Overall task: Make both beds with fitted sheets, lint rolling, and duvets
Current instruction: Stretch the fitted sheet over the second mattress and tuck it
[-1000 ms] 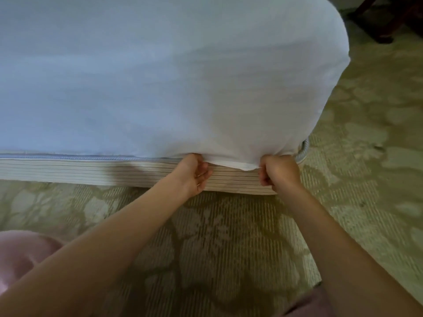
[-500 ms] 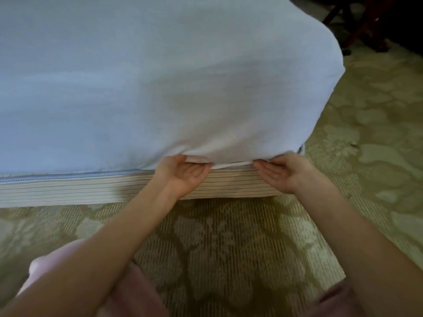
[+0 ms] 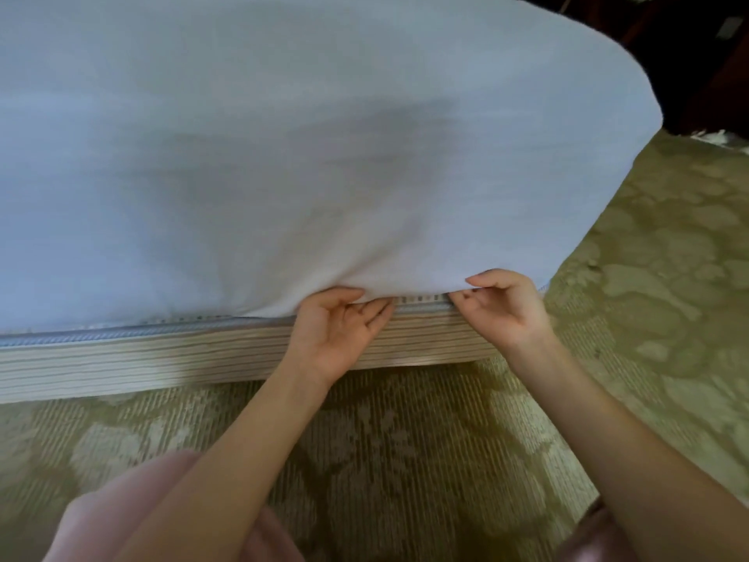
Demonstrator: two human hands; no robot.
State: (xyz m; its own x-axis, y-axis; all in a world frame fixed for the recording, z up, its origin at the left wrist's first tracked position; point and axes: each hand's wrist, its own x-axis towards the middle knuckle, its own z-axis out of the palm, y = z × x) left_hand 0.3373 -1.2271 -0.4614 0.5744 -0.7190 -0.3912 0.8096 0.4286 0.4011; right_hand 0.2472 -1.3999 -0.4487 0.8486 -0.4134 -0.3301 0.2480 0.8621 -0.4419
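- A second ago both hands were closed fists dragging the hem of the fitted sheet [image 3: 283, 156] down. Half a second ago they lay flat, palms up, beneath it.
- Now the left hand [image 3: 338, 326] and right hand [image 3: 504, 308] each pinch the hem, thumb on top and fingers curled under, close together at about 5 o'clock.
- The hem has ridden up: a short stretch of striped mattress side [image 3: 162, 363] shows between the hands, above the zip piping [image 3: 121, 333].
- My reading is that this corner isn't tucked yet. The hem probably still has to be pulled down and under before lint rolling or duvets.
- The sheet is spread smooth over the bed from 9 to 2 o'clock, with the rounded corner near 2.
- Patterned olive carpet [image 3: 405, 460] runs from 3 round to 8 o'clock, dark furniture [image 3: 697, 54] stands at 1, and pink clothing [image 3: 121, 509] shows at 7.
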